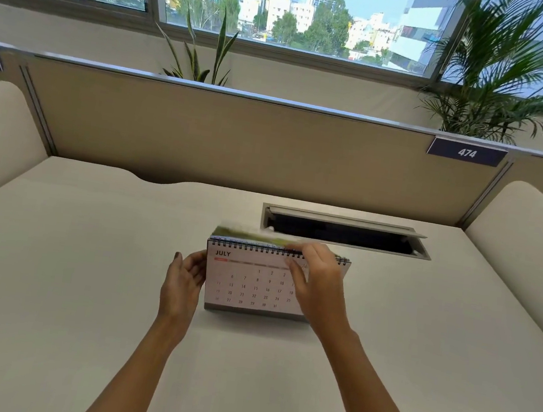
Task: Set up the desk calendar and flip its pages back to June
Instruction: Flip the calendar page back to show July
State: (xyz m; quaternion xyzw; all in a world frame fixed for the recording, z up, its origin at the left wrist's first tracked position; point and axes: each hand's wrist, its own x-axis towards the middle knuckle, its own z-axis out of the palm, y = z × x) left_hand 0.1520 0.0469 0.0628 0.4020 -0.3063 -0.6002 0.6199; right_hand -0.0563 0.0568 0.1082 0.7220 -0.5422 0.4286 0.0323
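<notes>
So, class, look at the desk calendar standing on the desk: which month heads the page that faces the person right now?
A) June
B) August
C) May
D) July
D: the facing page of the desk calendar is headed JULY in bold at its top left, while the right hand is at the spiral binding with a blurred page over the top, and the left hand is at the calendar's left edge.
</notes>
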